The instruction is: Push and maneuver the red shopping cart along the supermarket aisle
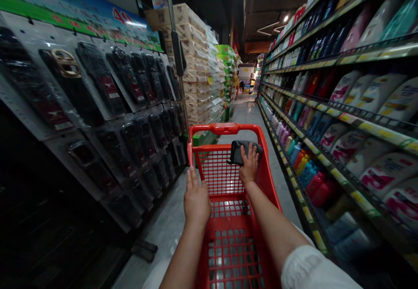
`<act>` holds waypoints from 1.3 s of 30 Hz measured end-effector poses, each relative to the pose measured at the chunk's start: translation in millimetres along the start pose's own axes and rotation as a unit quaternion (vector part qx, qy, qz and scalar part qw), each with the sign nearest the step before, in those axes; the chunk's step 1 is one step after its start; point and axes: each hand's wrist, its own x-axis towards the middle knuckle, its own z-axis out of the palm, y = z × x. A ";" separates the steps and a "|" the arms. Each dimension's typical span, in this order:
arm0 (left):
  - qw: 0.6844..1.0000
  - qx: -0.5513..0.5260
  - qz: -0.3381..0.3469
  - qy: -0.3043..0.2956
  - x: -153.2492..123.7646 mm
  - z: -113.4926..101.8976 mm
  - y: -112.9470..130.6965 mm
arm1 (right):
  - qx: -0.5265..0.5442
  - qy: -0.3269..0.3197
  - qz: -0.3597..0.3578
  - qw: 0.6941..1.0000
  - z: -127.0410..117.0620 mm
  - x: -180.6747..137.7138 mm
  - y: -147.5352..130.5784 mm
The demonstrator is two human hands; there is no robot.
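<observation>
In front of me is a red plastic shopping cart (225, 223) with a grid base and a raised far end topped by a red bar. My right hand (250, 162) lies with fingers spread on a folded dark grey cloth-like item (240, 149), pressed against the far right of the cart. A short dark strap or edge sticks out at that item's left. My left hand (197, 199) is at the cart's left rim, fingers stretched out and touching or very near it. Its palm side is hidden. Only the grid shows in the cart's base.
A thin metal pole (178, 49) with a dark joint rises at the cart's left corner. Packaged belts (88, 75) hang on a rack to the left. Beyond stand stacked packs (196, 66). Shelves of bottles (352, 141) line the right. A tiled aisle (244, 114) runs ahead.
</observation>
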 end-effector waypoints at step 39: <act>0.996 0.042 -0.043 0.065 3.2 19.1 -2.4 | -0.009 -0.132 -0.252 0.959 70.4 -57.5 -8.3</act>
